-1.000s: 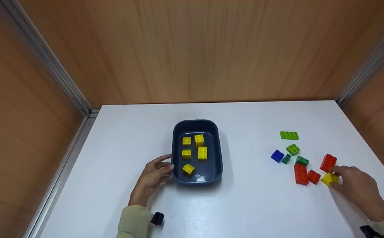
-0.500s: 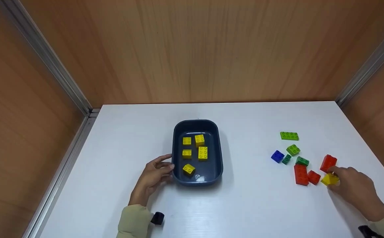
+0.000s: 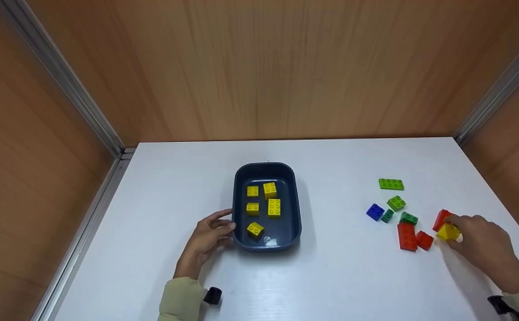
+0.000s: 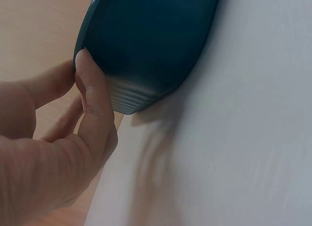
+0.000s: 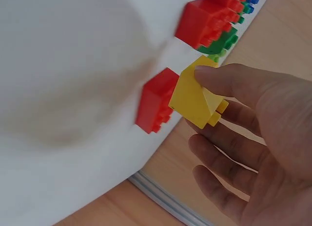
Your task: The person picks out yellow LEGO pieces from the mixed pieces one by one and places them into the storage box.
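Observation:
A dark blue tray (image 3: 288, 232) stands on the white table with several yellow toy bricks (image 3: 274, 208) inside it. My left hand (image 3: 203, 240) touches the outside of its left wall near the rim; in the left wrist view the thumb (image 4: 90, 89) lies against that wall. At the far right, my right hand (image 3: 484, 245) pinches a yellow sloped toy brick (image 5: 192, 94) between thumb and fingers, its studs facing the palm. The other fingers (image 5: 222, 158) are loosely bent. Just beyond it sits a red brick (image 5: 158, 99), partly hidden in the head view.
Left of my right hand lie a long red brick (image 3: 406, 237), a small red brick (image 3: 424, 240), dark green bricks (image 3: 408, 218), a blue brick (image 3: 375, 211) and light green bricks (image 3: 391, 184). Wooden panels (image 3: 286, 71) wall in the table.
The yellow sloped brick has risen slightly off the table in my right hand, away from the small red brick and partly over the red one behind. My left hand and the tray stay still.

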A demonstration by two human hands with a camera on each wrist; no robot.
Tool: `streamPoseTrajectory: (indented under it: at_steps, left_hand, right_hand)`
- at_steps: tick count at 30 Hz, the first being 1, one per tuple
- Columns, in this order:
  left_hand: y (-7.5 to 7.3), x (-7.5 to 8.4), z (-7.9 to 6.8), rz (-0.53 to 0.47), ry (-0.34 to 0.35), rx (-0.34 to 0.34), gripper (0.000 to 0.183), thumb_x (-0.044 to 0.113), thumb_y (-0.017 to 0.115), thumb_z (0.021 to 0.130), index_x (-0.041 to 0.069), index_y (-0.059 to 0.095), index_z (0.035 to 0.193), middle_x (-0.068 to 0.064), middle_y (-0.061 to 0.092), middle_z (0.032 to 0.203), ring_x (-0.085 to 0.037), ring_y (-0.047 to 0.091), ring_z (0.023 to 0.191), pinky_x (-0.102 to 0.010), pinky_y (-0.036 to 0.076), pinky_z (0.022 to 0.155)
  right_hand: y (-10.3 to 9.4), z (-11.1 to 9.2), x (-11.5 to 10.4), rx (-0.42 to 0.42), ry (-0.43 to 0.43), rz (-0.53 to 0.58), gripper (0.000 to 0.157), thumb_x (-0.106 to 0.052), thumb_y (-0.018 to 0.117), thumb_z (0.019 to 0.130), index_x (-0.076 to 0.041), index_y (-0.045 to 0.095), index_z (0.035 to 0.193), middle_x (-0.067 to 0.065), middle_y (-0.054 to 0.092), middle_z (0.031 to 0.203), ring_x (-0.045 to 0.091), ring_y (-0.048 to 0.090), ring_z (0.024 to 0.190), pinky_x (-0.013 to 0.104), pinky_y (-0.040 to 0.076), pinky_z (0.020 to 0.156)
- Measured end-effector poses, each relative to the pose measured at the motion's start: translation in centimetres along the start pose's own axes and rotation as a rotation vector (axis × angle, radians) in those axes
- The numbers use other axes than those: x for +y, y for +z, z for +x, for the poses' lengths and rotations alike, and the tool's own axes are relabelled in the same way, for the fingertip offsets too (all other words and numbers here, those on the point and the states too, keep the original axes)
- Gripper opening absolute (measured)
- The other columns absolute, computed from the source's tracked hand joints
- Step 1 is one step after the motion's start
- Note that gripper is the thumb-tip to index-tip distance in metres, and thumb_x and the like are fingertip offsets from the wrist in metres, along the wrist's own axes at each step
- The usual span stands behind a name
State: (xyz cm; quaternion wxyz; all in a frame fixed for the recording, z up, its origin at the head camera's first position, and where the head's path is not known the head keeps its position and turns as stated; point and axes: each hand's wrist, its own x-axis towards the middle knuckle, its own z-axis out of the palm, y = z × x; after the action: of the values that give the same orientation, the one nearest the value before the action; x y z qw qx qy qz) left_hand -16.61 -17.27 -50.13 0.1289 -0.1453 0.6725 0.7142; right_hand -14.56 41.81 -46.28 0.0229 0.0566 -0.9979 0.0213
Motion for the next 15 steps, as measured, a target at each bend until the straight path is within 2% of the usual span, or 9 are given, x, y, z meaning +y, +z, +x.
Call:
streamPoseTrajectory:
  at_steps: [5,10,15]
  left_hand:
    - [0.0,-0.1,0.1,-0.001,0.009,0.0,0.048,0.0,0.073,0.097,0.004,0.063,0.144,-0.016,0.067,0.117,-0.021,0.069,0.087,-0.034,0.061,0.078]
    - [0.0,-0.2,0.1,-0.003,0.022,-0.004,0.049,-0.001,0.072,0.097,0.003,0.062,0.145,-0.017,0.068,0.118,-0.021,0.07,0.087,-0.033,0.061,0.077]
    - [0.1,-0.2,0.0,0.009,0.027,0.0,0.048,-0.001,0.072,0.098,0.003,0.062,0.145,-0.017,0.067,0.118,-0.02,0.07,0.088,-0.033,0.061,0.079]
  right_hand:
    - [-0.7,0.8,-1.1,0.091,-0.072,0.028,0.056,-0.004,0.1,0.065,0.006,0.073,0.113,0.03,0.072,0.095,0.035,0.063,0.072,0.056,0.061,0.064]
    - [-1.7,2.0,-2.5,0.125,-0.139,0.038,0.055,-0.003,0.099,0.065,0.006,0.073,0.113,0.03,0.072,0.097,0.04,0.065,0.075,0.058,0.062,0.066]
    - [-2.5,3.2,-4.6,0.177,-0.208,0.018,0.057,-0.002,0.1,0.063,0.005,0.074,0.114,0.027,0.074,0.095,0.038,0.066,0.075,0.053,0.062,0.063]
